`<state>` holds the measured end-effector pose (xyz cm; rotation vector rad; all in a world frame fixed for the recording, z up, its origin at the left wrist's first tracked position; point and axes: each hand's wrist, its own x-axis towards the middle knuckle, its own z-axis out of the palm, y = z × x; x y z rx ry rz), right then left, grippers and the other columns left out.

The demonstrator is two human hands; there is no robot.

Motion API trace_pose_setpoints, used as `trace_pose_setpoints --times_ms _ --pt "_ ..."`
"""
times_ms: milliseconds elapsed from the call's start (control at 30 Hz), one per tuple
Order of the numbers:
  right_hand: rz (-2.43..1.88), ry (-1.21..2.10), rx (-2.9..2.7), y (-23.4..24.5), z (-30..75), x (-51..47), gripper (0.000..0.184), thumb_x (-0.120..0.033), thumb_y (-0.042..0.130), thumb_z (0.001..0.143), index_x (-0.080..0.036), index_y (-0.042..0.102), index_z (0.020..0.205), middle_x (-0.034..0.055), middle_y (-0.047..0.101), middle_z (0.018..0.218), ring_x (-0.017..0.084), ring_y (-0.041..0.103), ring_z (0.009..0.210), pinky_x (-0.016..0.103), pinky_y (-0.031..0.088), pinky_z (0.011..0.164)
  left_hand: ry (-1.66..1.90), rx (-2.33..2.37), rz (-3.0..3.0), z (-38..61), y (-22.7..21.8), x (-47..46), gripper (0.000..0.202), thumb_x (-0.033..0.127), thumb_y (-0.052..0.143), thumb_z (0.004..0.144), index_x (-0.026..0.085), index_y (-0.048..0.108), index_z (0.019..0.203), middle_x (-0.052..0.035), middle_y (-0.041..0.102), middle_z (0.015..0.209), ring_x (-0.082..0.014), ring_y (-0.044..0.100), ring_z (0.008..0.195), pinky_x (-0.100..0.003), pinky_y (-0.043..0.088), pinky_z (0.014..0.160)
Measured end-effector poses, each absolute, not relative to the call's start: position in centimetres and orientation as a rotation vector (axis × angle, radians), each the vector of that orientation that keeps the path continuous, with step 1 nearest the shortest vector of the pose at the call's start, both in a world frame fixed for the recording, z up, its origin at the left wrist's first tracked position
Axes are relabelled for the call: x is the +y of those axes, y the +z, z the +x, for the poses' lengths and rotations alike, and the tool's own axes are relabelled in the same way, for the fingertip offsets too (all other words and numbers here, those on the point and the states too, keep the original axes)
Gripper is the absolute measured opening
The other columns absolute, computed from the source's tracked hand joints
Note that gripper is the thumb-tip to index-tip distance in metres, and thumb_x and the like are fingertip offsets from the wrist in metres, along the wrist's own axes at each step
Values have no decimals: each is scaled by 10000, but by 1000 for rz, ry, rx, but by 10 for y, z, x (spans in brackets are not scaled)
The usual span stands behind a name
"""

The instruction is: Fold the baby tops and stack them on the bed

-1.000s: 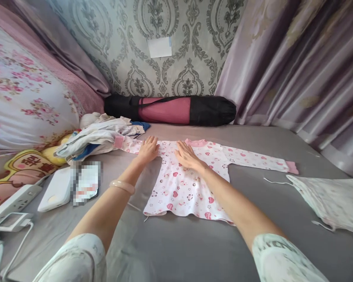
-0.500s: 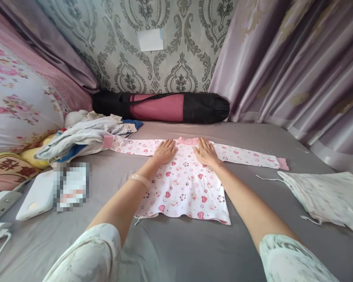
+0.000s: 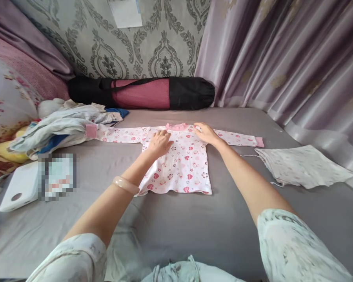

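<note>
The work surface is a smooth grey fabric sheet point(image 3: 179, 223), lightly wrinkled toward the left. A white long-sleeved cotton shirt with pink heart and flower print and pink collar and cuffs point(image 3: 182, 160) lies flat at the centre of the sheet, collar toward the wall, both sleeves extended sideways. The left hand point(image 3: 159, 143) is at the left upper chest of the shirt, fingers close together and bent, thumb apart. The right hand point(image 3: 205, 133) is at the right shoulder, fingers slightly curved; whether they pinch the cloth cannot be told. The left cuff meets a heap of pale grey and blue clothing point(image 3: 67, 121). Near that heap lie a white rounded rectangular device point(image 3: 22, 188) and, just beside it, a blurred flat rectangular item point(image 3: 59, 176). Right of the shirt rests a folded pale patterned garment with thin cords point(image 3: 302, 166). At the rear, a long black cylindrical bag with a magenta mesh panel point(image 3: 139, 94) lies along the grey damask-patterned wall point(image 3: 164, 55), which carries a white paper sheet point(image 3: 125, 13). Glossy mauve curtains point(image 3: 253, 58) hang at the right.
</note>
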<state>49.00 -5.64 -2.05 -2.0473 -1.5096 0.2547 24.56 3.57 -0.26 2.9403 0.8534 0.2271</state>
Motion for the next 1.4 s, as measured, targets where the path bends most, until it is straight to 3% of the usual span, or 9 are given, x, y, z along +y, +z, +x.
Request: trace_pose_setpoints --times_ms 100,233,400,567,767,1400 --pt "-2031 203 -1584 -19 508 -87 352 -193 542 842 -186 709 1152 87 689 1215 247 632 1118 381 445 1031 173 635 2904 241 13 -23 285 368 486 969 176 622 1130 -109 656 1156 -261 598 1094 -423 388 985" --pt "-2020 127 -1762 -26 516 -115 357 -81 519 780 -182 753 1030 81 719 1112 232 654 1027 350 479 967 19 382 2855 239 19 -96 314 456 561 933 174 651 1036 -77 690 1016 -238 639 976 -375 424 900" --pt "-2012 60 -1963 -30 513 -125 459 -13 493 743 -186 739 1089 85 689 1189 223 609 1109 330 448 1007 -49 464 2869 236 10 -144 426 554 612 871 159 638 1028 -98 671 1025 -266 624 1001 -351 463 831" --pt "-2115 -79 -2040 -26 505 -129 374 -74 473 864 -196 726 1111 88 677 1228 238 592 1149 345 439 1016 26 489 2943 235 1 -163 295 390 508 955 131 639 1009 -119 649 1009 -266 610 980 -371 479 838" --pt "-2139 -179 -2095 -28 503 -133 447 -43 402 894 -220 689 1187 69 657 1269 229 594 1149 326 476 944 20 492 2981 242 -1 -173 306 223 380 974 101 659 938 -152 643 950 -273 615 932 -378 504 779" --pt "-2183 -182 -1986 -23 497 -135 497 -19 451 805 -240 697 1176 67 681 1197 222 585 1092 303 454 935 57 440 2908 255 -4 -185 287 267 411 985 126 660 960 -135 659 982 -245 630 975 -338 536 777"
